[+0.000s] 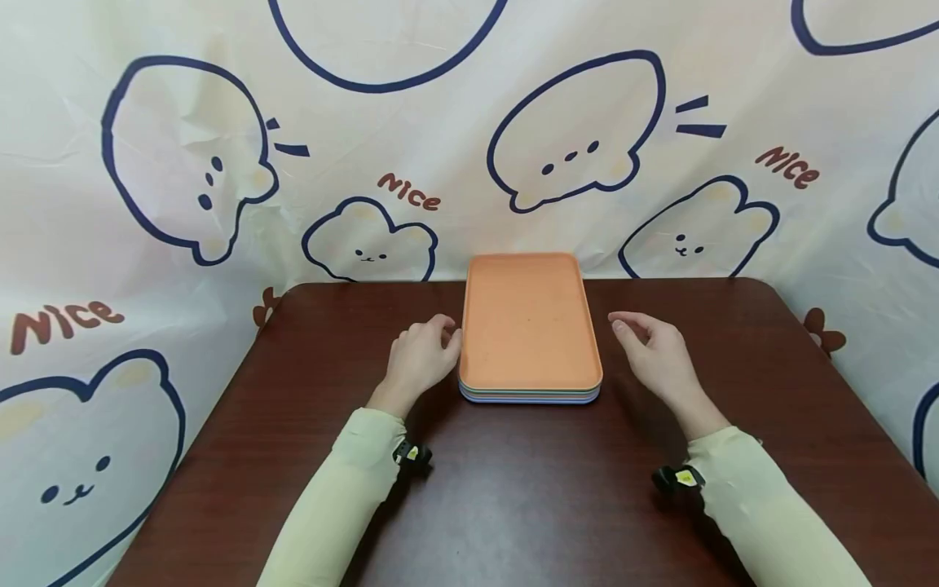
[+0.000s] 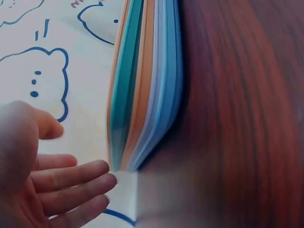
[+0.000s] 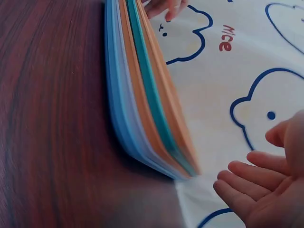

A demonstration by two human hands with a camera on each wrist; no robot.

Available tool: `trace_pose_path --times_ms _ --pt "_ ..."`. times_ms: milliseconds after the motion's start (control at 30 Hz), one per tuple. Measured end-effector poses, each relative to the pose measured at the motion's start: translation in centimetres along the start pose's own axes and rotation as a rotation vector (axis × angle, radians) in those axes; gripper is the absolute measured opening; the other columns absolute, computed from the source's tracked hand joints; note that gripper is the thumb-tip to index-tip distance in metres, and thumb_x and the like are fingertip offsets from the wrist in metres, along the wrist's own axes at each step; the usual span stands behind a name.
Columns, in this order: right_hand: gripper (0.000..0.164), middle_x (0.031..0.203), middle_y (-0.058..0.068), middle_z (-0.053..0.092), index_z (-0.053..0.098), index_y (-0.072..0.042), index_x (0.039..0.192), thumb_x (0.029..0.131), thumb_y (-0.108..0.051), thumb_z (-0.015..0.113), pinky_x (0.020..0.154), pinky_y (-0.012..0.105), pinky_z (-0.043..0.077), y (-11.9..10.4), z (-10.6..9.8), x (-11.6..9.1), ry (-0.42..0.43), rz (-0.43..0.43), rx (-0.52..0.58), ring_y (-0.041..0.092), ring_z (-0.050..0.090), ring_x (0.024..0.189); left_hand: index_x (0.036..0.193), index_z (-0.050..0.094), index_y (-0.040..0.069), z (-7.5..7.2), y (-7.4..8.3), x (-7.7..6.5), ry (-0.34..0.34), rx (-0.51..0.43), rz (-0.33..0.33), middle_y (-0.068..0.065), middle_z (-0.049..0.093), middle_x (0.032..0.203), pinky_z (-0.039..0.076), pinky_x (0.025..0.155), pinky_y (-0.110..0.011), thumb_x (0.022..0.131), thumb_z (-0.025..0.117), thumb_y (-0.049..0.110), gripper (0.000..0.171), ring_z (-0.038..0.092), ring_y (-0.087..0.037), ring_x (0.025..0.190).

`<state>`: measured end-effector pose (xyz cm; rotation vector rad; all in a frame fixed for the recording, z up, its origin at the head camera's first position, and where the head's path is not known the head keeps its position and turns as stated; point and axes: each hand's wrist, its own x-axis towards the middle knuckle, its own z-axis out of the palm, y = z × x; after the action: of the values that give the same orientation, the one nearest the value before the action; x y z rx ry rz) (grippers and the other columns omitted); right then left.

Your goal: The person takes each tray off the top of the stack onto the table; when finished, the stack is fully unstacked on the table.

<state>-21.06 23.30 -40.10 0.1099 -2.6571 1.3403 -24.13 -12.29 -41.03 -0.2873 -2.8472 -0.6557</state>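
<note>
A stack of rectangular trays lies flat at the back middle of the table, an orange one on top. From the side, the left wrist view shows the green tray, another orange layer, a pale lilac one and blue ones at the bottom. Beside the stack's left edge is my left hand, fingers loosely bent, fingertips close to the rim. My right hand hovers off the right side with a gap between it and the trays. In the right wrist view its fingers are relaxed and hold nothing.
The dark brown wooden table has its back edge against a white cloth printed with bear outlines, which also hangs along both sides. A black strap device sits on the left wrist and another on the right wrist.
</note>
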Motion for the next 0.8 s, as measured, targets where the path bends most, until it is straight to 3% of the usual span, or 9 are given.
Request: trace_pose_path --times_ms 133,233,367,467,667,800 --pt "0.043 0.144 0.025 0.068 0.064 0.004 0.144 0.116 -0.026 0.050 0.108 0.041 0.059 0.7 1.1 0.8 -0.014 0.137 0.224 0.036 0.069 0.133 0.113 0.076 0.012 0.7 0.2 0.4 -0.029 -0.008 -0.080 -0.004 0.076 0.090 0.057 0.065 -0.043 0.105 0.067 0.034 0.025 0.069 -0.025 0.074" --pt "0.041 0.146 0.026 0.066 0.063 0.006 0.144 0.116 -0.020 0.050 0.107 0.034 0.059 1.3 2.0 1.2 -0.002 0.221 0.320 0.033 0.068 0.132 0.101 0.076 0.013 1.2 0.2 0.7 -0.046 -0.009 -0.106 -0.003 0.074 0.087 0.056 0.065 -0.043 0.103 0.070 0.034 0.022 0.066 -0.025 0.072" --pt "0.040 0.148 0.025 0.064 0.061 0.006 0.146 0.115 -0.018 0.050 0.107 0.033 0.060 1.8 2.9 1.6 0.004 0.291 0.353 0.021 0.073 0.122 0.085 0.071 0.015 1.7 0.5 1.1 -0.077 -0.020 -0.143 -0.002 0.069 0.079 0.049 0.059 -0.037 0.101 0.072 0.033 0.025 0.062 -0.023 0.066" --pt "0.042 0.152 0.026 0.061 0.058 0.006 0.149 0.115 -0.017 0.049 0.110 0.038 0.059 2.0 3.5 1.8 -0.019 0.332 0.373 0.019 0.073 0.121 0.075 0.065 0.015 1.9 0.7 1.4 -0.096 -0.015 -0.173 0.000 0.062 0.072 0.042 0.055 -0.032 0.100 0.072 0.030 0.029 0.057 -0.021 0.062" --pt "0.044 0.158 0.023 0.056 0.060 0.001 0.151 0.113 -0.019 0.052 0.119 0.047 0.051 2.3 4.2 1.8 -0.048 0.386 0.320 0.034 0.063 0.140 0.065 0.053 0.015 1.9 0.9 1.8 -0.105 -0.030 -0.164 0.002 0.045 0.063 0.032 0.052 -0.030 0.097 0.070 0.019 0.037 0.042 -0.018 0.058" --pt "0.042 0.158 0.021 0.057 0.063 0.000 0.149 0.112 -0.018 0.056 0.121 0.049 0.049 2.3 4.3 1.7 -0.047 0.385 0.298 0.034 0.055 0.146 0.070 0.055 0.014 1.9 1.0 1.8 -0.080 -0.025 -0.142 0.001 0.049 0.068 0.034 0.053 -0.031 0.096 0.068 0.014 0.029 0.044 -0.018 0.060"
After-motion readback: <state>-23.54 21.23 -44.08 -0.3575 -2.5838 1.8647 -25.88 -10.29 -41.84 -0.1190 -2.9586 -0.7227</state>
